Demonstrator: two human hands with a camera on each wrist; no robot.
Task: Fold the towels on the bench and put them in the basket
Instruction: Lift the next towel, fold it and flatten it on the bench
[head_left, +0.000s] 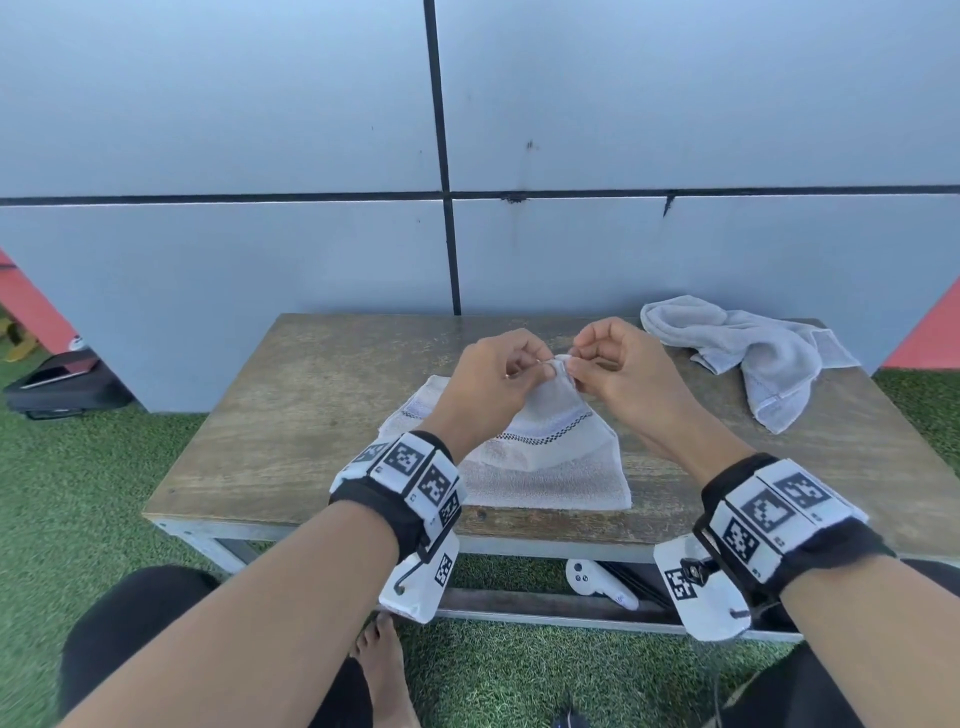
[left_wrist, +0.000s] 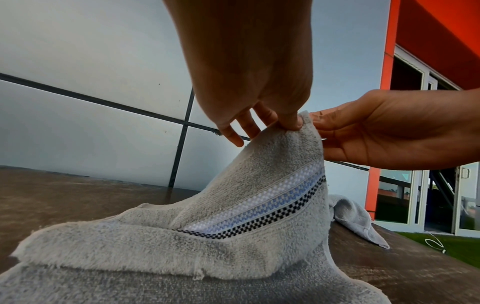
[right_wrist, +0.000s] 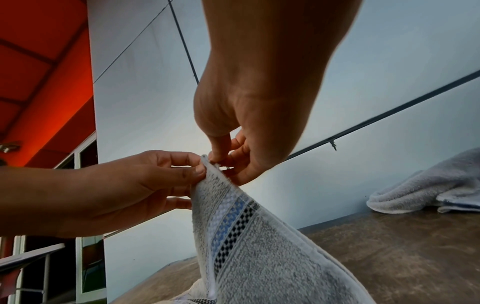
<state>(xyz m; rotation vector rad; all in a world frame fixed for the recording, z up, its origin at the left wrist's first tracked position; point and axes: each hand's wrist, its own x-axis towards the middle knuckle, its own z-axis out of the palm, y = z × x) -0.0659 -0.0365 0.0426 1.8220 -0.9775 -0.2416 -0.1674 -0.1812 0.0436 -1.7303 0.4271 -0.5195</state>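
Note:
A pale towel with a blue and black checked stripe (head_left: 545, 462) lies in the middle of the wooden bench (head_left: 291, 415). One of its corners is lifted off the top. My left hand (head_left: 524, 371) and right hand (head_left: 576, 366) meet at that raised corner, and each pinches it between thumb and fingers. In the left wrist view, my left hand (left_wrist: 293, 123) grips the towel (left_wrist: 233, 236) tip, with my right hand (left_wrist: 389, 131) just beyond. The right wrist view shows my right hand (right_wrist: 215, 159) and left hand (right_wrist: 116, 189) on the towel (right_wrist: 259, 257) edge. No basket is in view.
A second, crumpled grey towel (head_left: 758, 353) lies at the bench's far right corner. A grey panelled wall stands right behind the bench. A white controller (head_left: 597, 579) rests on the lower shelf, and a black bag (head_left: 62, 382) sits on the grass at the left.

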